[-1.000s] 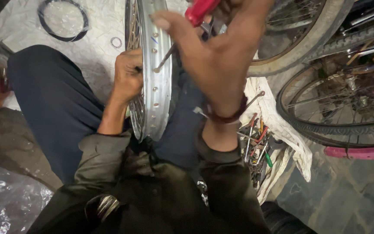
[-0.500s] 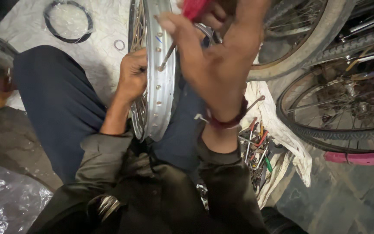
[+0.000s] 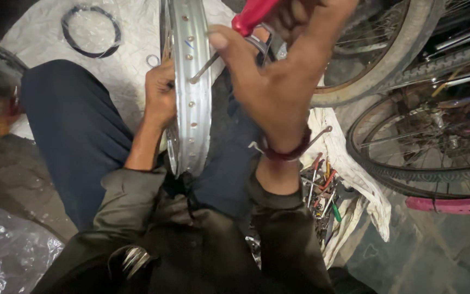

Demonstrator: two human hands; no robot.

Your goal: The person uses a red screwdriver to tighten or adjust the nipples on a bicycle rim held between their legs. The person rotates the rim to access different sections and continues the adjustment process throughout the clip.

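A bare silver bicycle rim (image 3: pixel 191 81) with a row of spoke holes stands upright between my knees. My left hand (image 3: pixel 160 92) grips its left edge about midway up. My right hand (image 3: pixel 278 76) is raised over the rim, shut on a screwdriver with a red handle (image 3: pixel 252 15). The screwdriver's metal shaft (image 3: pixel 205 68) slants down to the left, and its tip sits at a hole in the rim. A dark red band circles my right wrist.
Bicycle wheels with tyres (image 3: pixel 425 136) lean at the right, one with a pink rim (image 3: pixel 452 204). A white cloth (image 3: pixel 354 179) holds a heap of small tools (image 3: pixel 322 190). A black rubber ring (image 3: pixel 91 30) lies at upper left, clear plastic (image 3: pixel 6 256) at lower left.
The view has shifted slightly. My right hand has moved a little with the screwdriver, its tip staying at the rim. My left hand keeps its grip on the rim.
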